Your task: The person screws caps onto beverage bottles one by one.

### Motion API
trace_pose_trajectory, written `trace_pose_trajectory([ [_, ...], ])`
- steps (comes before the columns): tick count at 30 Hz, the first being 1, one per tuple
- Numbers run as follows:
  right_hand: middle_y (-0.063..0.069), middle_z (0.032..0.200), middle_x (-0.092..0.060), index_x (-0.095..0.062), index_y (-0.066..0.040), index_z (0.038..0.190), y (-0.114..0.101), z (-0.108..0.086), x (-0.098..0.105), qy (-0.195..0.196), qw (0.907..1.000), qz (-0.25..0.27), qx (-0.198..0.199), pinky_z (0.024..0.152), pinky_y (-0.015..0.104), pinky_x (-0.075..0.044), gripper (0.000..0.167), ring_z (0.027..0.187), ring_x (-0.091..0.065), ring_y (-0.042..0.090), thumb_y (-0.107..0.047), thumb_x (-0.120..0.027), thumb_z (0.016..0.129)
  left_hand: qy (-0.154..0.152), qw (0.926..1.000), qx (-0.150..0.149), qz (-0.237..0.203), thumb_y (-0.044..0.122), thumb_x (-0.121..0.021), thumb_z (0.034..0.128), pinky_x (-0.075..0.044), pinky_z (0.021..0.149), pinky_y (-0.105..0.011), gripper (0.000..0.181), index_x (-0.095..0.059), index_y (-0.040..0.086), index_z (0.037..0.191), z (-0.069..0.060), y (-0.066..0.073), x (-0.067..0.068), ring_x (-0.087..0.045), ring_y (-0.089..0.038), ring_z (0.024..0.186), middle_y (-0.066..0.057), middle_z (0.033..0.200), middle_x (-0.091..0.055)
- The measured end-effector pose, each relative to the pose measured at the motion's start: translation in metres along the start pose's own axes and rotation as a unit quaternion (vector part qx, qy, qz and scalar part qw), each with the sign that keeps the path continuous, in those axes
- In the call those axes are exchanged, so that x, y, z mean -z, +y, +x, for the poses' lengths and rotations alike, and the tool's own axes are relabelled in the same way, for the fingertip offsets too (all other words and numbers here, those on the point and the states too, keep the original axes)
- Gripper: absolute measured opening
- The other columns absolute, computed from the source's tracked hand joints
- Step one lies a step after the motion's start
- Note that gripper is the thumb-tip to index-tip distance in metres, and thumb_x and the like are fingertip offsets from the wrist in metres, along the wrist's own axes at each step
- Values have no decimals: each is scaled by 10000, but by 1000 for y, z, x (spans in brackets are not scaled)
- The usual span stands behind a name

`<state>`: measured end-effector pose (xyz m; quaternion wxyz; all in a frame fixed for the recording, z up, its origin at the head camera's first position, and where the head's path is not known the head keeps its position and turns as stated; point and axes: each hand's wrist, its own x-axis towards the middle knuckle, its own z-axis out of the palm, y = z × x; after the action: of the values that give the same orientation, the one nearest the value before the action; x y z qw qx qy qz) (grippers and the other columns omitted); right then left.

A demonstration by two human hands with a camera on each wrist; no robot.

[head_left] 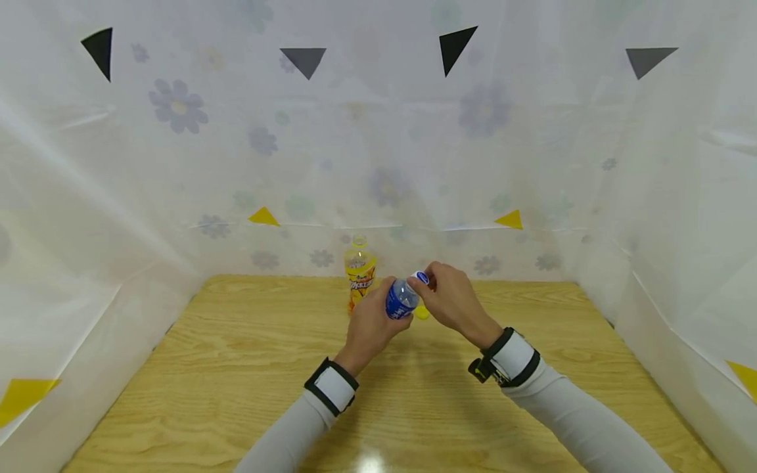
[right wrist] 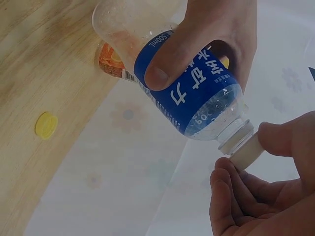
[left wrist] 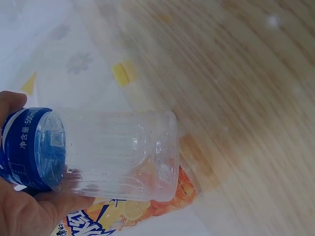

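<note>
A clear bottle with a blue label [head_left: 400,300] is held tilted above the table, and my left hand [head_left: 370,322] grips it round the label. My right hand [head_left: 454,299] pinches the white cap [right wrist: 247,152] between thumb and fingers at the bottle's mouth. In the right wrist view the cap sits at the neck's end; whether it is threaded on, I cannot tell. Behind my left hand a capless bottle with a yellow and orange label [head_left: 360,272] stands upright. A yellow cap [right wrist: 46,125] lies on the wood.
The wooden table [head_left: 236,368] has pale flowered sheeting [head_left: 378,144] behind it and at both sides. Black, grey and yellow triangles are stuck on the sheeting.
</note>
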<state>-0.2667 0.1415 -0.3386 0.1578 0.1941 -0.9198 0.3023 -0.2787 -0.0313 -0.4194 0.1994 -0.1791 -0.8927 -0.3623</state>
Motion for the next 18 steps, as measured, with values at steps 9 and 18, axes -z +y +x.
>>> trace_pose_trajectory([
  [9, 75, 833, -629, -630, -36, 961, -1, 0, -1, -19, 9998, -32, -176, 598, 310, -453, 303, 669, -546, 171, -335, -637, 1005, 102, 9998, -117, 85, 278, -875, 788, -587, 856, -401, 709, -528, 123, 1387, 1, 0, 0, -701, -223, 1031, -85, 1187, -705],
  [18, 99, 913, -678, -624, -25, 1135, 0, -3, 2, -447, 9971, 240, -569, 586, 305, -484, 448, 691, -604, 167, -449, -629, 992, 16, 10000, -23, 51, 286, -874, 793, -585, 876, -398, 719, -519, 136, 1400, -1, 0, 1, -701, -223, 1053, -78, 1213, -700],
])
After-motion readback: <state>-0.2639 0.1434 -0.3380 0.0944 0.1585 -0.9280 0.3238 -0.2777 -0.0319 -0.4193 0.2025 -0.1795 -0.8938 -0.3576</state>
